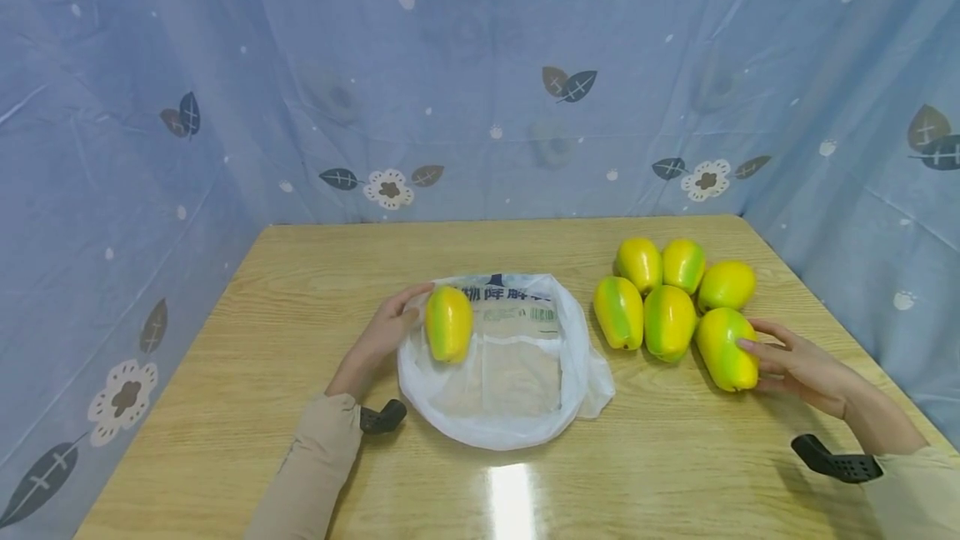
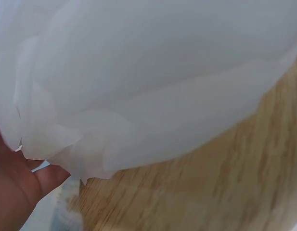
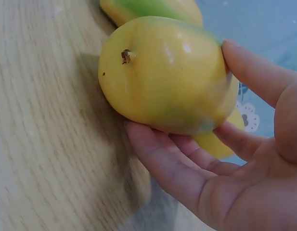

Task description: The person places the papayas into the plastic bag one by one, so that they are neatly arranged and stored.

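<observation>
A white plastic bag [image 1: 573, 357] lies spread with its mouth wide, its rim forming a ring. One yellow-green papaya [image 1: 448, 325] is inside at its left side. My left hand [image 1: 387, 327] pinches the bag's left rim; in the left wrist view the thumb [image 2: 53, 178] sits at the bag's edge. My right hand [image 1: 806, 369] grips the nearest papaya [image 1: 727, 350] of the group on the right. The right wrist view shows the thumb on one side of this papaya [image 3: 162, 77] and the fingers curled beneath it, its brown stem end facing the camera.
Several more papayas stand close together at the right, among them one [image 1: 619, 312] near the bag and one [image 1: 726, 286] behind the gripped fruit. The wooden table [image 1: 315, 273] is bordered by blue patterned curtains [image 1: 480, 107] at the back and sides.
</observation>
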`<act>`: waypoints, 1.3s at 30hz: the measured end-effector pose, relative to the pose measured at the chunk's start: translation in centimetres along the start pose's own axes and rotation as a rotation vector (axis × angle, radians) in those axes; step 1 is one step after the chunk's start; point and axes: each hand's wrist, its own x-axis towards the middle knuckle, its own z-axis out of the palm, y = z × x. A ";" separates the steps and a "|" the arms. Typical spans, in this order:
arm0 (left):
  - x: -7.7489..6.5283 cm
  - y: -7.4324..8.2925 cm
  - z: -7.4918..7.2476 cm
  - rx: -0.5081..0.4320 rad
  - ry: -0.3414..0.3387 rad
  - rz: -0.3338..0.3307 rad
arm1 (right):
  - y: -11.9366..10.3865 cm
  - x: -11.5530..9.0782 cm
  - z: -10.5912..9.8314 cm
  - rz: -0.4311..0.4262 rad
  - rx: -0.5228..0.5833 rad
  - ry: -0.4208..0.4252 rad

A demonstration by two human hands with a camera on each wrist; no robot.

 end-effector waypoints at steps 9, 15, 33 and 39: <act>0.0 0.1 -0.1 0.017 -0.001 0.004 | -1.0 -0.5 -1.2 -0.123 0.186 -0.023; 0.0 0.2 -0.1 0.017 0.010 -0.004 | -2.3 -0.6 -1.4 -0.210 0.306 -0.051; -0.2 0.0 0.2 0.023 0.006 0.000 | -9.6 2.5 3.8 -0.166 0.175 -0.005; -0.1 0.0 0.1 0.031 0.011 0.018 | -11.6 3.6 6.1 -0.178 0.124 -0.027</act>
